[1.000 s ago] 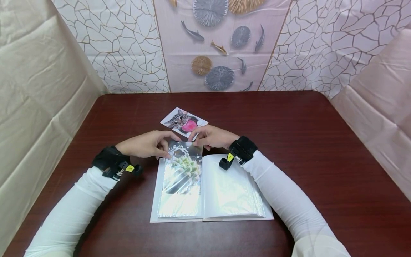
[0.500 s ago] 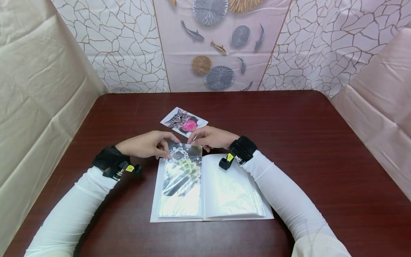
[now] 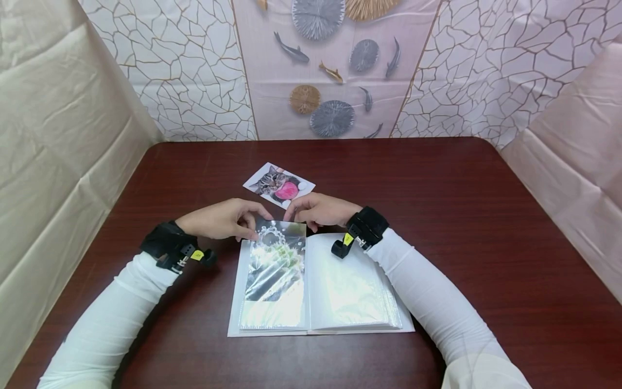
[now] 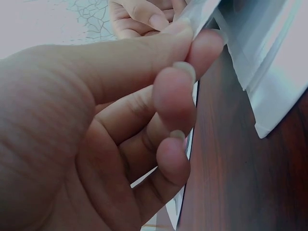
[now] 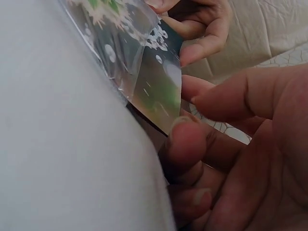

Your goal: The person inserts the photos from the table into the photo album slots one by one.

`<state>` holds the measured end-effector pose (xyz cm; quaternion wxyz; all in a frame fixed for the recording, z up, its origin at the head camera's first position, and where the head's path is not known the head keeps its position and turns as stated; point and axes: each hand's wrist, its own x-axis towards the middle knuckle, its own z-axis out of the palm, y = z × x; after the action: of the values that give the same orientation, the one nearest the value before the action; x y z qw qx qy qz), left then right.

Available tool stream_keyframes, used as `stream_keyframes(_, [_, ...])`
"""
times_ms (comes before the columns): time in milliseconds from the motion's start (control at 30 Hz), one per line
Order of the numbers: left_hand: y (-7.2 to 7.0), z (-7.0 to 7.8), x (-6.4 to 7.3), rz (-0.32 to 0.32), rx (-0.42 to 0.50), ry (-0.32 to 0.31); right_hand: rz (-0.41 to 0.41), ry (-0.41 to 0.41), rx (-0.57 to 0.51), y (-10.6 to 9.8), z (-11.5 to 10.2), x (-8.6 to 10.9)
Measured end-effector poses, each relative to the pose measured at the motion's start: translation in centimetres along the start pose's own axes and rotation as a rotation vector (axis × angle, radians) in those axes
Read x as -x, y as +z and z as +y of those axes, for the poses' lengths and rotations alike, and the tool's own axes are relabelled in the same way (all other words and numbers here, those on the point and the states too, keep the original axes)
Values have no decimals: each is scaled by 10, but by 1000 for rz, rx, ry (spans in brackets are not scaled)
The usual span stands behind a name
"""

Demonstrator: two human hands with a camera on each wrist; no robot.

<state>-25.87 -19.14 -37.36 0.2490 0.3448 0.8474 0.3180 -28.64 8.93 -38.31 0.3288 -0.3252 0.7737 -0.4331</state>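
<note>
An open photo album [image 3: 355,281] with clear pockets lies on the table. In its left page's pocket sits a photo [image 3: 279,254] of a pale green succulent, its top strip standing out past the pocket's mouth in the right wrist view. My left hand [image 3: 221,219] pinches the clear pocket's edge [image 4: 199,14] between thumb and index finger at the upper left corner. My right hand [image 3: 323,209] is at the photo's top edge, index fingertip against it, the thumb beside that finger and the other fingers loosely bent.
A second photo [image 3: 279,185], a cat with a pink heart, lies on the dark wood table [image 3: 437,216] just beyond both hands. Cloth hangs behind the table and along both sides.
The succulent photo has slid down deeper into the pocket, toward me. My right hand has followed slightly, its thumb coming off the photo's face. My left hand stays nearly still.
</note>
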Motion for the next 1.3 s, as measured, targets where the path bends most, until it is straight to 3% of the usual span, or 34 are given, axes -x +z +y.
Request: stream_keyframes(1300, [-2,1,2,-27,-1,46,-22,41,-42,1,1,1])
